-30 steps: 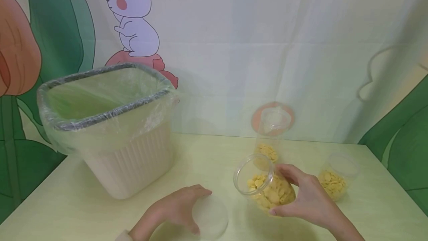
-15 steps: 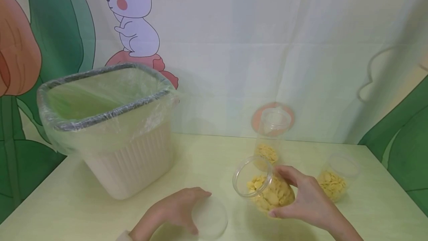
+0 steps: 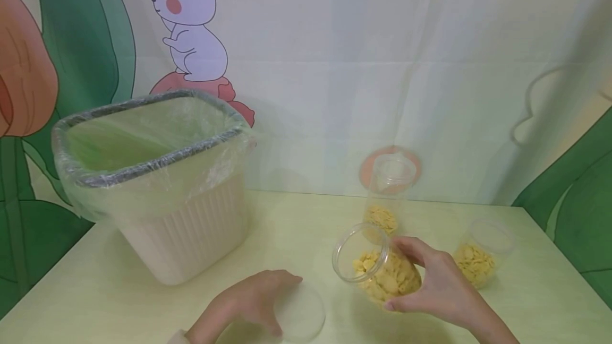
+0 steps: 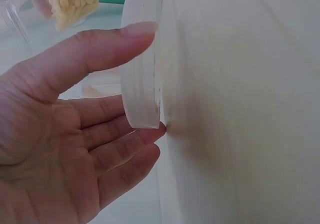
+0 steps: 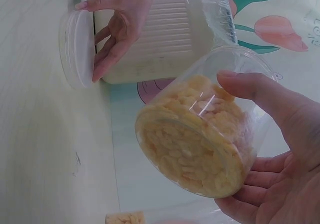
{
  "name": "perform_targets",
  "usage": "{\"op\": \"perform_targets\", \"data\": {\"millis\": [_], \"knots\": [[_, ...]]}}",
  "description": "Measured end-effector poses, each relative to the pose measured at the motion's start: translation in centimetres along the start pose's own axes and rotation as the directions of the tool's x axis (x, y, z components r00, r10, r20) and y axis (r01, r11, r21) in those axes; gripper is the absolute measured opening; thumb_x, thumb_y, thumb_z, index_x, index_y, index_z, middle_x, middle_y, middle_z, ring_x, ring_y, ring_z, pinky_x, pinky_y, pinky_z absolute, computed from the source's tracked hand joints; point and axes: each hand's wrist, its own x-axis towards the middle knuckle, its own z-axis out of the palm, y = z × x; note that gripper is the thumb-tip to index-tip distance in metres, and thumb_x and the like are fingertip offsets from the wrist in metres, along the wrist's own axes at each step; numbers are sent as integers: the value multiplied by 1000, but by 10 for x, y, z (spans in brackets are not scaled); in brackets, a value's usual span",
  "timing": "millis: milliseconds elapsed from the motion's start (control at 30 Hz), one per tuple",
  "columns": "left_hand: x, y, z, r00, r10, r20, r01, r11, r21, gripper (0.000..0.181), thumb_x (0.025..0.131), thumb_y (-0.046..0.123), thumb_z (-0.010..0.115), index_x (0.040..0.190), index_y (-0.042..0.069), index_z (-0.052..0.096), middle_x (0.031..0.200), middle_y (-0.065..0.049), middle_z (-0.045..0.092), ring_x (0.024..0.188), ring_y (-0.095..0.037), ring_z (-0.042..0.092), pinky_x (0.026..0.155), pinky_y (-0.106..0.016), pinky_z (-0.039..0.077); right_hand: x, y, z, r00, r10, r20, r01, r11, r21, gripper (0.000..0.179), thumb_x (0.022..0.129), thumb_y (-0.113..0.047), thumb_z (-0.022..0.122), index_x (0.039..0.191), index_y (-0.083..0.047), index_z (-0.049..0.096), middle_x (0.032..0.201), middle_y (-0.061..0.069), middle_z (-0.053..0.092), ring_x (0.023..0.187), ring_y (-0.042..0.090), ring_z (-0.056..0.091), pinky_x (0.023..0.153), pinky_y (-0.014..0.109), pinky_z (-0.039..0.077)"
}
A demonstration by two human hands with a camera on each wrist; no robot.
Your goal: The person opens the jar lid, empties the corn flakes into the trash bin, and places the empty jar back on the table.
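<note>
My left hand [image 3: 253, 299] holds a round whitish lid [image 3: 303, 312] by its edge, low over the table. In the left wrist view, the thumb [image 4: 137, 31] lies across the lid's rim [image 4: 140, 83], with the other fingers at its lower edge. A clear plastic jar [image 3: 351, 254], part filled with yellow flakes [image 3: 389, 280], is gripped by my right hand [image 3: 440, 285]. It tilts with its uncovered mouth toward the left. From the right wrist, the jar's base [image 5: 187, 159] shows, flakes packed against it, thumb and fingers on opposite sides.
A pale ribbed bin [image 3: 201, 238], lined with a clear plastic bag [image 3: 215, 169], stands at the left. Behind the held jar is a taller clear jar [image 3: 393, 190] with some flakes; another open jar [image 3: 492, 238] sits at the right. A printed cloth [image 3: 306, 84] hangs behind the table [image 3: 287, 227].
</note>
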Motion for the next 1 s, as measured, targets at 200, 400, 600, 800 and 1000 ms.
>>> {"op": "perform_targets", "data": {"millis": [200,400,600,800,1000], "knots": [[0,0,2,1000,0,-4,1,1000,19,86,51,14,85,129,5,48,128,-6,51,119,-24,46,100,-34,37,0,0,0,1000,1,-1,-1,1000,-6,84,50,-38,87,117,-2,53,115,16,60,103,30,58,85,46,47],[-1,0,2,1000,-7,3,7,1000,4,87,51,17,86,129,5,48,129,-6,51,118,-24,45,99,-35,37,0,0,0,1000,-4,2,4,1000,-1,83,51,-38,87,118,-2,53,115,15,60,103,30,58,84,46,47],[-1,-1,3,1000,-7,0,7,1000,-27,88,51,16,86,129,4,48,130,-7,50,119,-25,45,100,-35,36,0,1,0,1000,0,6,0,1000,-4,83,51,-38,87,117,-2,53,115,15,60,103,30,58,85,46,47],[-1,1,1,1000,-5,-7,5,999,-54,89,51,15,85,130,4,47,131,-8,49,121,-26,44,101,-38,35,0,1,1,1000,-4,11,4,1000,-4,82,51,-39,87,117,-3,54,115,14,60,102,30,59,85,46,47],[-2,4,-5,999,22,-34,-22,1000,-9,86,54,16,83,130,4,46,130,-7,50,120,-25,45,101,-39,35,0,0,3,1000,-15,0,15,1000,-15,82,50,-37,87,116,-3,54,114,13,61,101,29,60,84,44,48]]}}
